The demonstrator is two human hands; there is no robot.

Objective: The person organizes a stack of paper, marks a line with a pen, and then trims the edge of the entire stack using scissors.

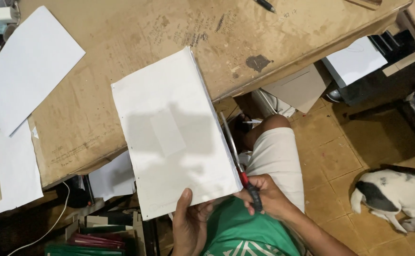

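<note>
White paper stack trimmed at the edge of a cardboard-topped table

White rectangular stack of paper sheets point(172, 135), one in number, lies tilted, its upper part over the worn brown cardboard-covered tabletop point(136, 52) and its lower part projecting past the table's near edge. Left hand point(191, 225) grips the stack's lower edge, thumb pressed on the top sheet. Right hand point(266, 196) is closed around the red-and-black handles of one pair of long steel scissors point(238, 163), whose blades lie along the stack's right edge, touching it.

Relative to the stack: two loose white paper sheets point(25, 66) lie to the left, one on the tabletop and one hanging lower at the table's left end. One black pen point(265, 5) rests on the tabletop above and to the right. One white-and-black dog point(397, 194) lies on the tan tiled floor point(340, 151) well to the right. One white-shorted knee point(273, 147) of the person shows just right of the scissors. Dark folders point(96, 237), number uncertain, are heaped below and to the left, beside one white cable point(51, 223).
</note>
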